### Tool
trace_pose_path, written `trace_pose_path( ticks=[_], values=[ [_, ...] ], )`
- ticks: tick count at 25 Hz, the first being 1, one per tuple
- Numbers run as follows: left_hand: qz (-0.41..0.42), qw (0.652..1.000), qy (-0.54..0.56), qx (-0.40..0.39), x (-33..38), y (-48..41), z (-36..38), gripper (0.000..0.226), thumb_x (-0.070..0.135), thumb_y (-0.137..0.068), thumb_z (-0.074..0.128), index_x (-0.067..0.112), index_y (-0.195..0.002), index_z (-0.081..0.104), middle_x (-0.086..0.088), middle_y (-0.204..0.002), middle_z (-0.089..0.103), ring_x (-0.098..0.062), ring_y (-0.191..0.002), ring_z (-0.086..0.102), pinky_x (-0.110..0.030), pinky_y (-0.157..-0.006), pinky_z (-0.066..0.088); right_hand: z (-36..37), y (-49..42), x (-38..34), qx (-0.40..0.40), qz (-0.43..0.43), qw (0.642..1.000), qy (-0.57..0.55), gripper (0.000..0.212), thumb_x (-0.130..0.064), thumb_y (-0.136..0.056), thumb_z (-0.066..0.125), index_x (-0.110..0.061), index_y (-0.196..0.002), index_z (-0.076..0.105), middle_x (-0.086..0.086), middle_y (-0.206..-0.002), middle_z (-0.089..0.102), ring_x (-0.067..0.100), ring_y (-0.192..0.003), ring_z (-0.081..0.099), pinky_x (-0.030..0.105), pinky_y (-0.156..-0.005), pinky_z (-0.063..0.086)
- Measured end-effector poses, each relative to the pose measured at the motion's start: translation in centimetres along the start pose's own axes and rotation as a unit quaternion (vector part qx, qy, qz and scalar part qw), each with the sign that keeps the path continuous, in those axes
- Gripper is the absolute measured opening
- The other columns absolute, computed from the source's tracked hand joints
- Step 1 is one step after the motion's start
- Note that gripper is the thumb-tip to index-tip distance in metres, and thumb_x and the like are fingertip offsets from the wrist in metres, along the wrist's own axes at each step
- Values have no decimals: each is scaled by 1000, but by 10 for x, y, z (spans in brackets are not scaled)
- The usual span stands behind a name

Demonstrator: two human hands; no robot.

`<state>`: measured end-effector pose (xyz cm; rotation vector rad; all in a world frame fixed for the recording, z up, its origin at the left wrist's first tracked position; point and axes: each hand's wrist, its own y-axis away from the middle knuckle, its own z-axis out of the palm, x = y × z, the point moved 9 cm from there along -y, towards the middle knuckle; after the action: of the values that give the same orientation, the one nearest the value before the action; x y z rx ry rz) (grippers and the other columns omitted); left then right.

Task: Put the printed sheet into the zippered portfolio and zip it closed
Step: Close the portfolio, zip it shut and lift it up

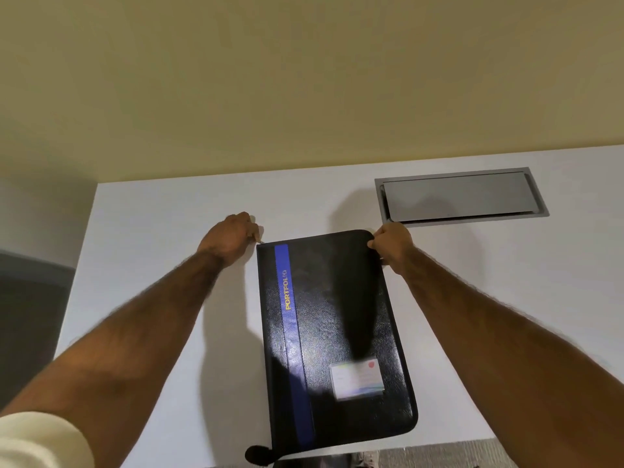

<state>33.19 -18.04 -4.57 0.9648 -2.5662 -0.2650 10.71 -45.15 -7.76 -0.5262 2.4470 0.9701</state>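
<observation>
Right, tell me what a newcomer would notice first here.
The black portfolio with its blue stripe lies closed on the white table. The left hand pinches the zip pull at its far left corner, the right hand grips the far right corner. A grey hatch sits in the tabletop beyond, to the right.

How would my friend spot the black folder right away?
Look at the white table. The portfolio lies flat on it, nearer than the grey hatch set into the tabletop. It alone is shiny black, with a blue stripe bearing yellow letters and a small card.
</observation>
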Motion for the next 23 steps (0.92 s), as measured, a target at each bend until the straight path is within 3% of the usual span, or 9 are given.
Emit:
trace_pose_path(
  ticks=[2, 4, 6, 9, 15, 20, 23],
  values=[
    [-64, 993, 91, 39, -6, 18, 9, 24, 13, -98, 51, 19, -107, 73, -7, -113, 59, -32, -109, 60, -37, -91, 48, -1, 6, 4, 14, -4, 999, -31, 8, -11, -92, 68, -5, -97, 64, 13, -97, 67, 27, -84, 67, 38, -81, 61],
    [-113, 980, 151, 69, -5, 42, 20, 35, 13, -99, 48, 22, -128, 67, -11, -121, 57, -34, -115, 58, -44, -99, 49, -1, 13, 13, 12, 0, 999, -44, 7, -11, -92, 68, -6, -96, 65, 13, -98, 68, 27, -84, 67, 42, -84, 61],
    [-156, 966, 188, 88, 3, 70, 32, 40, 18, -100, 49, 25, -139, 54, -12, -120, 55, -37, -112, 58, -47, -97, 49, -3, 23, 24, 10, 8, 999, -51, 7, -11, -91, 69, -7, -95, 66, 14, -98, 69, 29, -86, 68, 45, -85, 61],
    [-209, 940, 245, 109, 29, 114, 50, 26, 27, -99, 52, 25, -124, 52, -8, -107, 55, -35, -102, 60, -46, -87, 51, -2, 46, 43, 6, 4, 1000, -23, 6, -14, -91, 67, -9, -94, 65, 12, -96, 69, 28, -85, 67, 44, -87, 60],
    [-297, 905, 283, 108, 74, 204, 96, 17, 27, -95, 53, 24, -111, 57, -7, -103, 55, -36, -100, 62, -48, -87, 53, 13, 118, 87, -2, -10, 1000, 29, 16, -15, -86, 59, -10, -100, 64, 6, -99, 68, 25, -88, 62, 37, -82, 54],
    [-348, 862, 344, 132, 77, 216, 105, 17, 12, -89, 58, 15, -102, 68, -10, -96, 69, -34, -90, 68, -48, -86, 56, 24, 140, 98, -25, 16, 998, -56, 30, -15, -81, 60, -12, -110, 67, 4, -108, 70, 28, -98, 66, 43, -89, 56],
    [-373, 828, 395, 136, 76, 215, 104, 18, 6, -87, 62, 18, -96, 72, -3, -85, 76, -31, -83, 71, -44, -80, 57, 20, 139, 101, -24, 40, 992, -117, 24, -11, -75, 61, -13, -97, 72, 3, -96, 74, 27, -89, 68, 45, -85, 58]
  ],
)
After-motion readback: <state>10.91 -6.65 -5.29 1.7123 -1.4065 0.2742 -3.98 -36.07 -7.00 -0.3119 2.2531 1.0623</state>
